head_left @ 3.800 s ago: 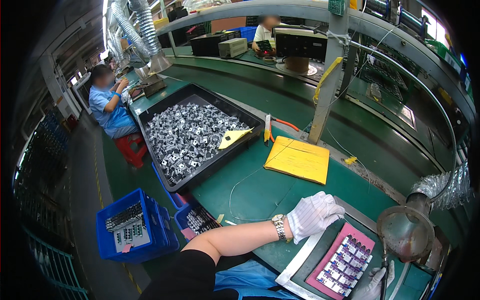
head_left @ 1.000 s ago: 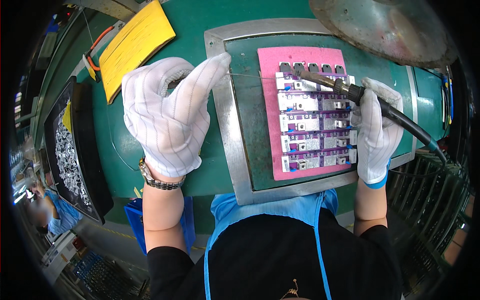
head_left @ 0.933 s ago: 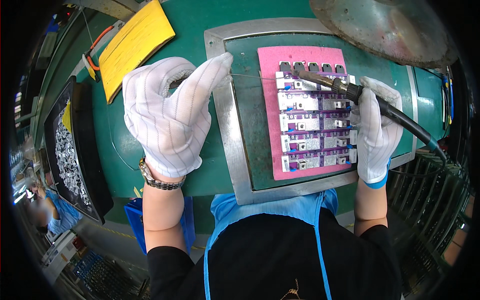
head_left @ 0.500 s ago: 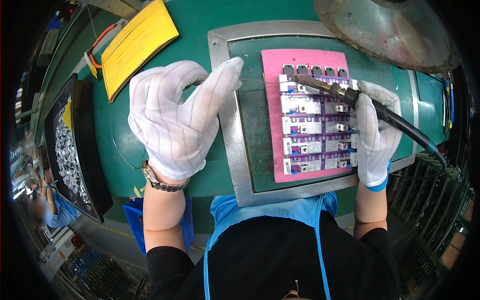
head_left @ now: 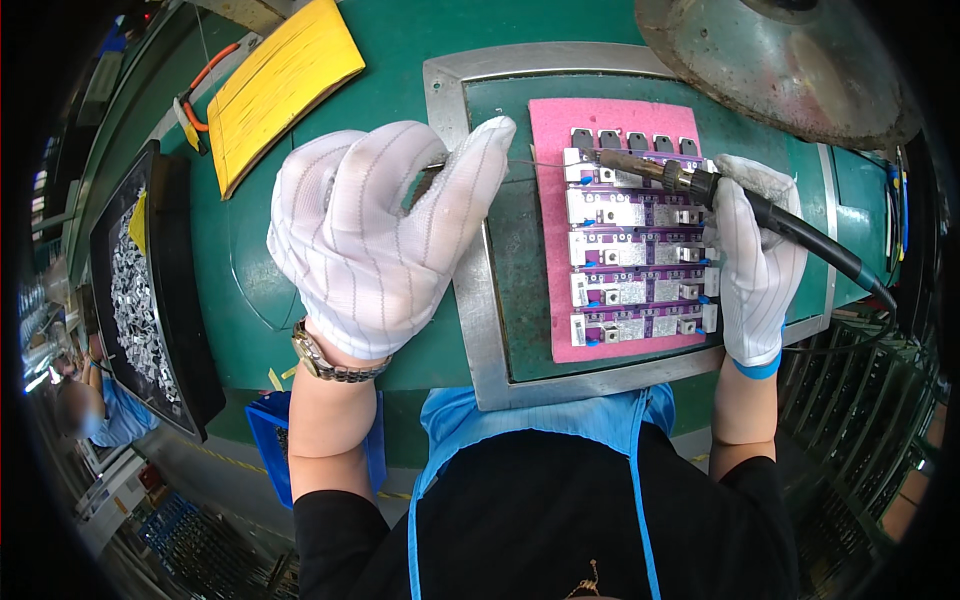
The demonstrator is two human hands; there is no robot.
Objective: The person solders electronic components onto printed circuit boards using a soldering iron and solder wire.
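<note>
Along the tabletop's [head_left: 395,90] near edge, inside a metal frame [head_left: 482,320], a pink pad [head_left: 551,200] carries five rows of purple circuit boards [head_left: 645,240]. The left hand [head_left: 375,240] is curled, pinching a thin wire [head_left: 535,162]; the right hand [head_left: 750,250] is closed around a soldering iron [head_left: 778,222], its tip over the farthest row's left end; contact is unclear. This looks like soldering, calling for a steady tip and gently fed wire.

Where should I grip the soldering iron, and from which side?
Probably grip the soldering iron by the exposed rear of its black handle, from the right: its metal shaft points left over the purple boards, and the right hand holds the handle's front.
</note>
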